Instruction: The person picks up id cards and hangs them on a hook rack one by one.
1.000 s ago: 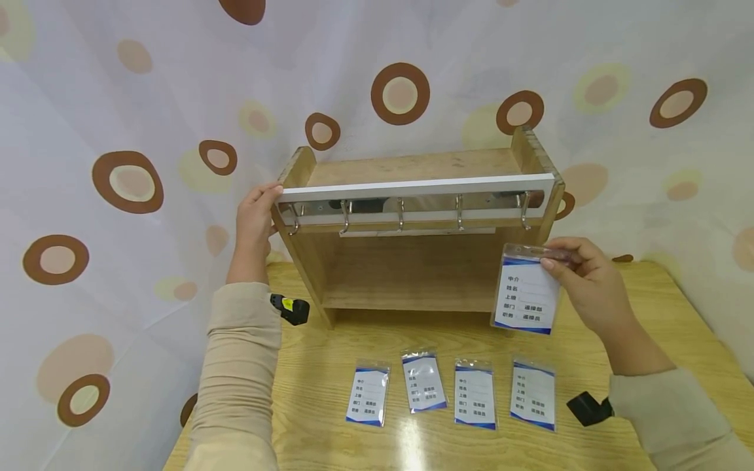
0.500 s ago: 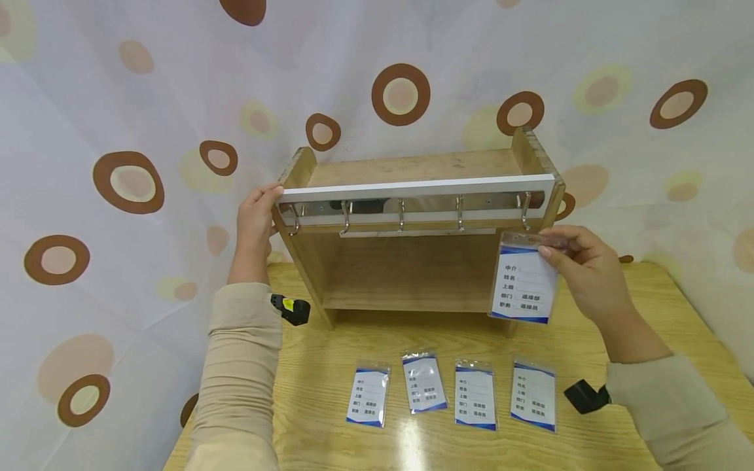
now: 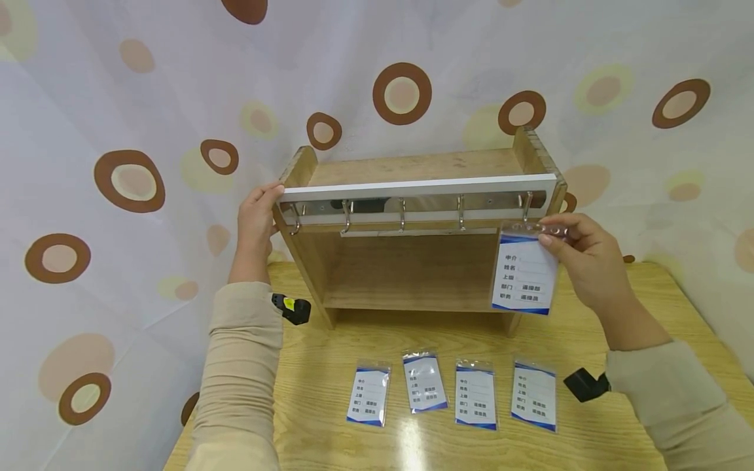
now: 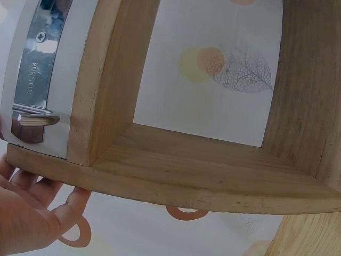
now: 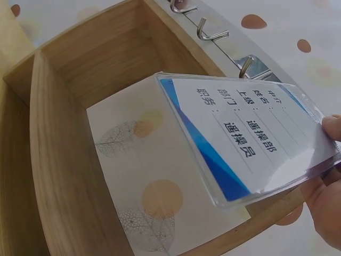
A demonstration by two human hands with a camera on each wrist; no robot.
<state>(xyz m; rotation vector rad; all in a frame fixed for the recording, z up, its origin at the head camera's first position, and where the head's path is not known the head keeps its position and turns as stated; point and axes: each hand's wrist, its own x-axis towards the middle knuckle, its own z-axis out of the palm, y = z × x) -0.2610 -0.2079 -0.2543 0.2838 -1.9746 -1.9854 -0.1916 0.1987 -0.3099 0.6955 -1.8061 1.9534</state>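
Observation:
My left hand point(image 3: 254, 216) grips the upper left side of a small wooden shelf point(image 3: 412, 275); in the left wrist view its fingers point(image 4: 48, 189) lie against the outer side panel. A white board with a metal hook strip point(image 3: 377, 205) runs along the shelf's upper front. My right hand point(image 3: 589, 265) pinches a clear-sleeved name badge point(image 3: 523, 275) by its top right corner. The badge hangs upright, its slotted top edge right below the rightmost hook point(image 3: 526, 206). In the right wrist view the badge point(image 5: 234, 133) overlaps part of a hook.
Several similar badges lie in a row on the wooden table point(image 3: 330, 451) before the shelf, among them a left one point(image 3: 368, 394) and a right one point(image 3: 533, 396). A patterned white cloth point(image 3: 177, 85) hangs behind the shelf.
My right hand has raised the badge from below the shelf's right end up to just beneath the rightmost hook. The left hand and the shelf stay in place.

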